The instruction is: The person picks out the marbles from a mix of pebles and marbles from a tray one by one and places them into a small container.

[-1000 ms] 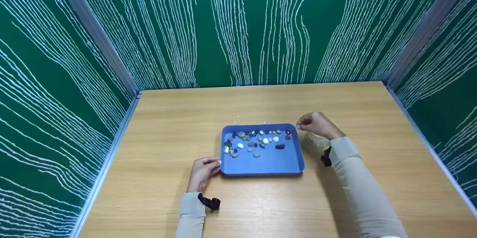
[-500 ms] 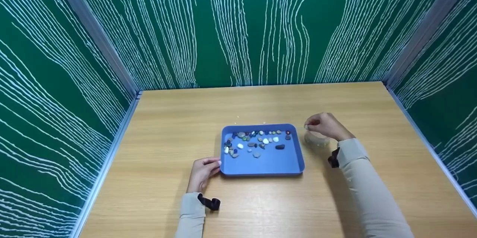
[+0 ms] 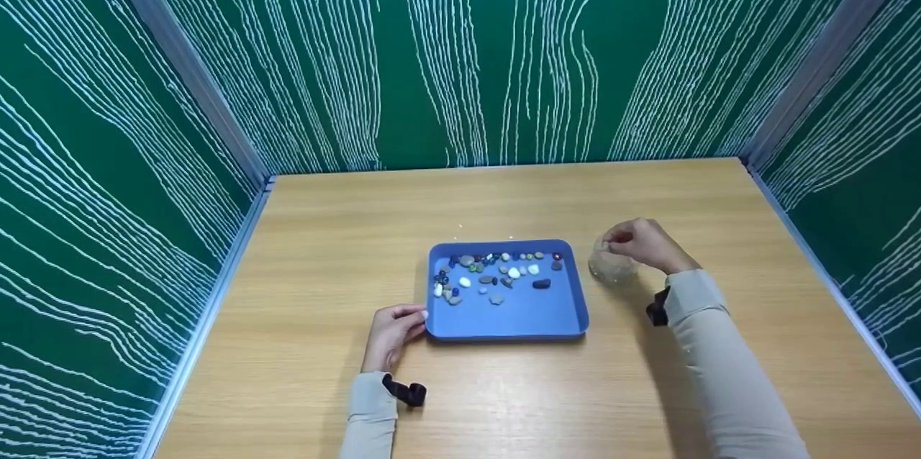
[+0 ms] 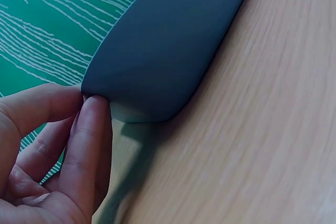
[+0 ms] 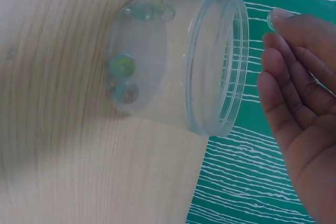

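A blue tray (image 3: 507,319) lies on the table, with several pebbles and glass marbles in its far and left parts. My left hand (image 3: 392,333) pinches the tray's near left edge; in the left wrist view, thumb and fingers meet at the tray wall (image 4: 157,51). My right hand (image 3: 644,243) is above a clear plastic jar (image 3: 611,268), right of the tray. In the right wrist view a clear marble (image 5: 271,19) shows between thumb and fingertips, just outside the open mouth of the jar (image 5: 163,61). Inside the jar lie several marbles, one yellow-green marble (image 5: 122,65) among them.
The wooden table (image 3: 345,229) runs back to green panels (image 3: 496,56) with white wavy lines. Grey posts stand at both far corners. A few tiny pale bits (image 3: 460,226) lie behind the tray.
My right hand has moved right, from beside the tray's far right corner to over the jar, carrying the marble. The left hand and tray have stayed in place.
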Demonstrator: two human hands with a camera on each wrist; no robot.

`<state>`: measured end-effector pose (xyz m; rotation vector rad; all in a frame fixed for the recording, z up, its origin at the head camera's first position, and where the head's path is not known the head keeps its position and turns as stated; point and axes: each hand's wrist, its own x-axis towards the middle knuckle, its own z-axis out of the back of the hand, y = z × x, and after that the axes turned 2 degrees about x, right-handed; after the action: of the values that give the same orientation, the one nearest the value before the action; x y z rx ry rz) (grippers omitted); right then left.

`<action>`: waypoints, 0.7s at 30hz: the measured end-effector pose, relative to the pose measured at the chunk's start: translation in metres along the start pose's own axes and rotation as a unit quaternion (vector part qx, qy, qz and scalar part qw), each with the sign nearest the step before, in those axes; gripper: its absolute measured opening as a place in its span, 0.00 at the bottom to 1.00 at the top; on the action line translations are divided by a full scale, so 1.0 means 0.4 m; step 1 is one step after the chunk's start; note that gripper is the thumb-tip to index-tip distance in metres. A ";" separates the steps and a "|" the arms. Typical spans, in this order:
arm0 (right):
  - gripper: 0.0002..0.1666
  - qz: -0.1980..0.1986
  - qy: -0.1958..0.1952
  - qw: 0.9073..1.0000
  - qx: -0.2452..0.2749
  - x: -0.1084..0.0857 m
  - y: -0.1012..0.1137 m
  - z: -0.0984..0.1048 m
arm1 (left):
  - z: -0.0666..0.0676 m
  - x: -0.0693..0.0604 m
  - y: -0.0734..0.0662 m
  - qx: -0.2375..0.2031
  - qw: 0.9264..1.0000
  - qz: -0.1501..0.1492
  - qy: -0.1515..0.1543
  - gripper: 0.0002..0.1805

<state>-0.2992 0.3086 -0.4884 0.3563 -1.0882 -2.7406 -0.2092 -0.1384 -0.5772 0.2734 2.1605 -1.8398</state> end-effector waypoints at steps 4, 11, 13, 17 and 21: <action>0.15 0.005 -0.006 1.000 -0.005 -0.004 -0.001 0.002 | -0.001 0.002 0.003 -0.001 1.000 -0.002 -0.002 0.17; 0.14 0.027 -0.022 0.999 -0.018 -0.005 -0.002 0.001 | -0.001 -0.001 0.002 -0.003 1.000 -0.007 -0.003 0.17; 0.14 0.021 -0.020 0.999 -0.015 -0.005 -0.003 0.002 | -0.001 0.000 0.003 -0.005 1.000 -0.007 -0.002 0.17; 0.14 0.012 -0.014 1.000 -0.009 -0.006 -0.004 0.003 | -0.001 0.005 0.005 -0.005 1.000 -0.003 -0.002 0.18; 0.14 0.004 -0.014 1.000 -0.004 -0.008 -0.006 0.003 | -0.001 0.002 0.002 -0.001 1.000 0.001 -0.001 0.18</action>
<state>-0.2968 0.3120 -0.4887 0.3122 -1.0816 -2.7499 -0.2098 -0.1380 -0.5782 0.2732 2.1591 -1.8350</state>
